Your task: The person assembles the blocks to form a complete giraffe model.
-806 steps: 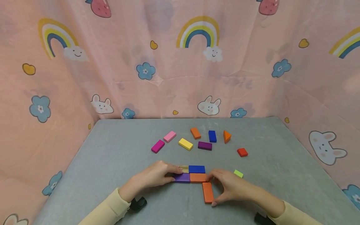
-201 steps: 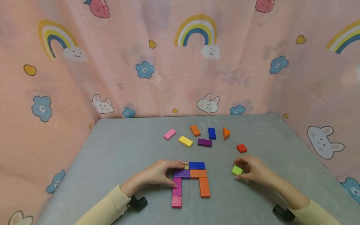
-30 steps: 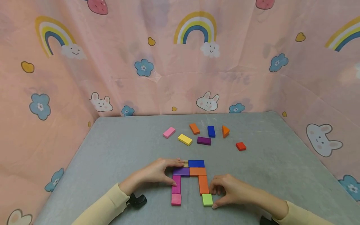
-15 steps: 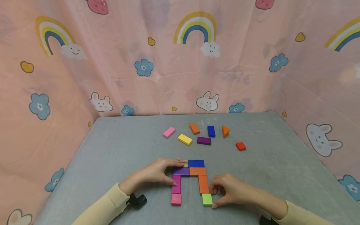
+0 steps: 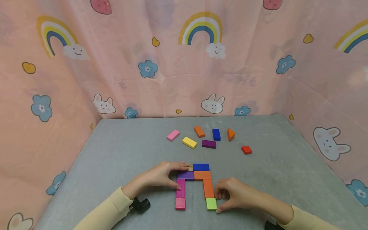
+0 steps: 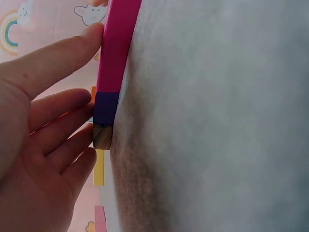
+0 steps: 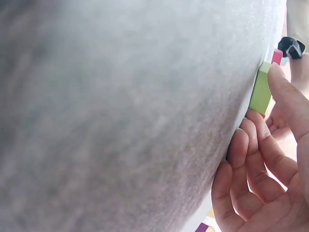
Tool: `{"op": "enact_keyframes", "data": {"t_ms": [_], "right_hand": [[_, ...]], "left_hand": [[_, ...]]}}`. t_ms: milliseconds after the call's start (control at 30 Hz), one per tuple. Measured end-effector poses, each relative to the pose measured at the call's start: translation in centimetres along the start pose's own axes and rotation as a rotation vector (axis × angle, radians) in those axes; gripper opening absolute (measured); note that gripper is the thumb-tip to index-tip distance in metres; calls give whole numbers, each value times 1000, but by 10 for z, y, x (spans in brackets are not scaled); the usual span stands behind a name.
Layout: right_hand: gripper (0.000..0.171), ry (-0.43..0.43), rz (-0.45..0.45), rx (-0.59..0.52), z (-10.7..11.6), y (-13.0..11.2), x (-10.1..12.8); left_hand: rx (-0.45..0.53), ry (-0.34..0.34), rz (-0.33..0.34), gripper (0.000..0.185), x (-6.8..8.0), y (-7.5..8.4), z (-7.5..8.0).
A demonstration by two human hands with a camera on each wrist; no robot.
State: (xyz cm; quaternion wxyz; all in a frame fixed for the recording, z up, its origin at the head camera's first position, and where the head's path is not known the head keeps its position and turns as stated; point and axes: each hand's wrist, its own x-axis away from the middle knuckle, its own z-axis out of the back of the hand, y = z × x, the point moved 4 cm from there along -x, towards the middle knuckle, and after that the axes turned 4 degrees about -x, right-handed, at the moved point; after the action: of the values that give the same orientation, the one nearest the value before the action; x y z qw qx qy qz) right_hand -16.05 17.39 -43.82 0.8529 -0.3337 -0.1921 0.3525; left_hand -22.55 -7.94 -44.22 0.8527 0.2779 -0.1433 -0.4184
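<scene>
My left hand (image 5: 162,174) rests its relaxed fingers over a bare-wood block (image 5: 190,167) and its thumb on a magenta block (image 5: 180,188). A purple block (image 5: 185,176) lies under the gap of that hand. My right hand (image 5: 234,193) holds a lime-green block (image 5: 211,204) by its right side, thumb at the near end and index finger at the far end. The green block (image 7: 261,89) sits flat below an orange upright block (image 5: 208,188). A blue block (image 5: 201,167) and an orange crosswise block (image 5: 202,175) top the arrangement; a pink square block (image 5: 180,204) ends the left leg.
Behind the arrangement lie loose blocks: light pink (image 5: 173,135), yellow (image 5: 189,142), orange (image 5: 199,131), dark purple (image 5: 209,144), blue (image 5: 216,134), an orange triangle (image 5: 231,134) and red (image 5: 246,149). A pink printed curtain (image 5: 184,92) surrounds the grey table (image 5: 120,143).
Since the oldest frame, the magenta, pink and green blocks have joined the arrangement, the green brought from the right. Over the last second the green block shifted slightly left; the left hand stayed.
</scene>
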Motion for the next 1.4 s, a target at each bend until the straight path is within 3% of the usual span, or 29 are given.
{"op": "enact_keyframes", "data": {"t_ms": [1400], "right_hand": [[25,21,62,34,-1,-2,-1]], "left_hand": [[-11,-5,8,66,-1,1,0]]}}
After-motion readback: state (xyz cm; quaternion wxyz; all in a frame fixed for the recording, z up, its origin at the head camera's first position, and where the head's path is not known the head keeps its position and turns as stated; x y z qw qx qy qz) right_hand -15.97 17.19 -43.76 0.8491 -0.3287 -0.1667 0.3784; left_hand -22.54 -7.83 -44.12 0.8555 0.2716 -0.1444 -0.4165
